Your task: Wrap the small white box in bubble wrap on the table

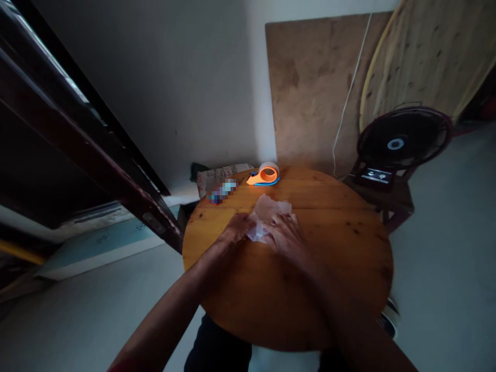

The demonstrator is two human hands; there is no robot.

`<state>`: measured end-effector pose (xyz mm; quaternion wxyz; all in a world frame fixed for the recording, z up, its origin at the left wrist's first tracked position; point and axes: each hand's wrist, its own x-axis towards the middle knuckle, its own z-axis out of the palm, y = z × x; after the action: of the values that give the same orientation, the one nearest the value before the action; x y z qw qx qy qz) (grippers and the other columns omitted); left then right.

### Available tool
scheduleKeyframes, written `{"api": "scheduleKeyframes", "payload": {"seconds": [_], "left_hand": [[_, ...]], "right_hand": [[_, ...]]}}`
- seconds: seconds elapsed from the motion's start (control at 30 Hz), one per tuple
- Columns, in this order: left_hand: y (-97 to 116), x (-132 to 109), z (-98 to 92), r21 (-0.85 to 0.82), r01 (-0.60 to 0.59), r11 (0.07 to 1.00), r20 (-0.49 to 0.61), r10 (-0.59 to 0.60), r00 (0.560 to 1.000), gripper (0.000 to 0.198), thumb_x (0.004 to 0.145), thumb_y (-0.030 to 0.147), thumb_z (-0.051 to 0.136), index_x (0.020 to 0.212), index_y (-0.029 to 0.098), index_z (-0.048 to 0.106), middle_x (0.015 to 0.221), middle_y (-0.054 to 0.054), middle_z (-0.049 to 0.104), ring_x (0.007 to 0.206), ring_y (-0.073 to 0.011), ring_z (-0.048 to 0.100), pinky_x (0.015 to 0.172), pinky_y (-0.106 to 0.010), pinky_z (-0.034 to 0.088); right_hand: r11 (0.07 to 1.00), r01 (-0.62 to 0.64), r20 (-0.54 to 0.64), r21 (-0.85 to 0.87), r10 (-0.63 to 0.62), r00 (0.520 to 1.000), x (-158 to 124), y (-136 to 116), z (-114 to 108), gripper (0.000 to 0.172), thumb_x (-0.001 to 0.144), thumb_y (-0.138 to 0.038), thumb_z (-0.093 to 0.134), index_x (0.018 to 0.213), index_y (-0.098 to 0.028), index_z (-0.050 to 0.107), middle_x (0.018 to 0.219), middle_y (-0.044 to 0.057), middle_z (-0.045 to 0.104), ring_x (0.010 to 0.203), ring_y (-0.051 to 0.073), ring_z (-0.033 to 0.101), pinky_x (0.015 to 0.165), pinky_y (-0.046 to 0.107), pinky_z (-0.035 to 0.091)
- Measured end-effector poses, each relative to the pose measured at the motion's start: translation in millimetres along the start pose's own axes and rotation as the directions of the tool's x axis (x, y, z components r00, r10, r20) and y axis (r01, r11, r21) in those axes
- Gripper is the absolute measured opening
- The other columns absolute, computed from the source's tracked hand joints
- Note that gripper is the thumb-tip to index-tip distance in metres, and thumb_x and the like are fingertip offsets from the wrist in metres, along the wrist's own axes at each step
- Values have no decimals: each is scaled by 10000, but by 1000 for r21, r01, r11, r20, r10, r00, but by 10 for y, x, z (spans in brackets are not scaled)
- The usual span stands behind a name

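Note:
A crumpled pale pink sheet (269, 209), thin like tissue or plastic, lies on the round wooden table (310, 289). My left hand (237, 228) is curled at the sheet's left edge and pinches it. My right hand (284, 232) lies flat on the sheet's near right part with its fingers stretched out, pressing it down. An orange and blue tape dispenser (264, 175) with a roll of tape stands at the table's far edge, well beyond both hands.
A small blurred object (221, 191) sits at the table's far left. A dark fan (403, 137) stands on a stool at the right. Boards (310, 88) lean on the wall behind. A dark wooden frame (89, 150) slants at the left.

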<state>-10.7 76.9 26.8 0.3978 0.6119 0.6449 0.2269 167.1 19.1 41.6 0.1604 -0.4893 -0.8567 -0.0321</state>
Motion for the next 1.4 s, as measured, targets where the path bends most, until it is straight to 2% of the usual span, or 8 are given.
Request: {"api": "scheduleKeyframes", "payload": {"seconds": [0.1,0.23,0.43,0.7,0.93,1.2,1.33,1.4], "left_hand": [[-13,-19,-72,-133,35,991,122,-18,992,121,793,237,518,802,136,583,660,-2,600,546,-106,556,462,-183,404],[-34,-35,-133,-239,58,969,189,-12,982,197,790,323,533,786,134,588,629,2,577,491,-100,515,421,-196,412],[14,-39,-74,-62,-26,998,164,36,986,179,760,300,570,719,130,605,511,27,497,413,-85,420,413,-203,338],[84,-31,21,7,-132,991,5,132,991,78,691,206,591,671,131,599,546,42,468,513,-82,421,445,-189,258],[148,-104,50,-189,-63,980,68,77,995,58,753,191,532,741,143,563,518,54,493,404,-69,444,403,-173,324],[-4,-161,-69,-545,-59,836,227,215,950,239,641,234,571,842,113,613,666,-5,584,551,-114,556,509,-229,484],[-26,-198,-120,-527,-99,844,292,289,912,322,621,263,638,904,111,643,762,-23,628,623,-115,565,555,-221,473],[-19,-218,-83,-468,-169,868,257,316,913,323,653,295,679,924,121,654,783,-19,642,634,-100,553,561,-197,440]], "right_hand": [[1000,-12,5,10,12,1000,6,-4,-3,291,891,-310,554,1161,-240,634,1109,97,592,1071,258,499,950,406,276],[1000,-6,5,1,6,1000,18,-1,8,261,878,-298,567,1121,-248,648,1061,84,601,1022,250,514,915,396,288],[1000,15,-14,-17,-15,1000,27,4,16,273,864,-277,580,1128,-254,643,1030,72,603,1000,247,515,894,392,290],[999,14,16,-33,-13,1000,42,-14,-16,227,871,-278,579,1084,-255,654,1005,65,605,980,244,521,881,388,297],[1000,4,11,-8,-4,1000,42,-12,-25,192,864,-287,593,1040,-238,653,1018,70,624,992,253,535,888,388,312],[998,-31,-46,63,34,998,48,-2,9,333,831,-259,612,1152,-197,550,1071,88,656,1009,256,561,912,397,318],[994,-60,-22,92,63,998,45,-15,-17,343,823,-265,619,1153,-208,544,1099,88,652,1010,254,566,896,392,335],[993,-67,-15,100,69,998,41,-16,-20,374,822,-269,619,1181,-214,530,1111,93,650,1024,260,566,901,400,337]]}}
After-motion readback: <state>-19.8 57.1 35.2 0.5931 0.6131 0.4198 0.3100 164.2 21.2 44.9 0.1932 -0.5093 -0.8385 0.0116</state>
